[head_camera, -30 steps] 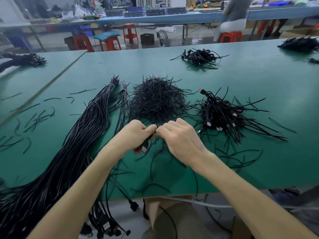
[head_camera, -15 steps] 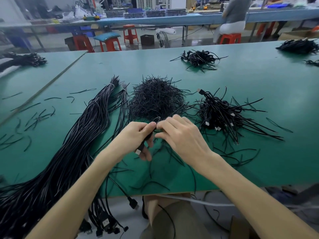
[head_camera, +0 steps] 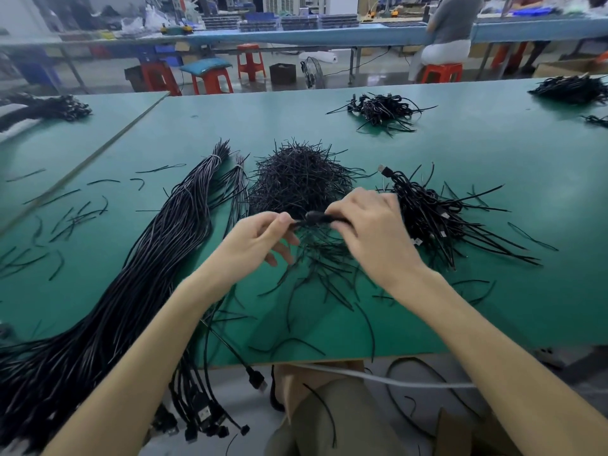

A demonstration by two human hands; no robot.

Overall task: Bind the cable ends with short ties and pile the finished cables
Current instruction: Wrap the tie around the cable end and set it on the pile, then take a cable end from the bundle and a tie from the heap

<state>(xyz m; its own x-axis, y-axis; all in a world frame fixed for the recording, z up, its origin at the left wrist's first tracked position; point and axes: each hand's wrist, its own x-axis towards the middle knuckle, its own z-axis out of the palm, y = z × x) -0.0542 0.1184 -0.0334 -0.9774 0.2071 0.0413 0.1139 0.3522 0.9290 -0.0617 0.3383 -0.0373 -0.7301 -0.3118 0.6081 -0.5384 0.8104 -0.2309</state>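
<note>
Cable (head_camera: 318, 218) pinched by left hand (head_camera: 255, 245) and right hand (head_camera: 373, 233) above tie heap (head_camera: 296, 177), well inside table (head_camera: 404, 348) edge.

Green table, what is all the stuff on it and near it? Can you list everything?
Green table: one, green, fills the middle of the view.
Long cable bundle: one, black, left side, hanging over the near edge.
Heap of short ties: one, black, centre, behind the hands.
Finished cable pile: one, black, right of the heap.
Far cable pile: one, black, farther back on the table.
Loose ties: many, black, scattered at the left.
Stools: several, red, on the floor behind.
Seated person: one, grey top, at the back bench.
Held cable: one, black, between both hands.
Left hand: pinches the held cable.
Right hand: grips the held cable.
</note>
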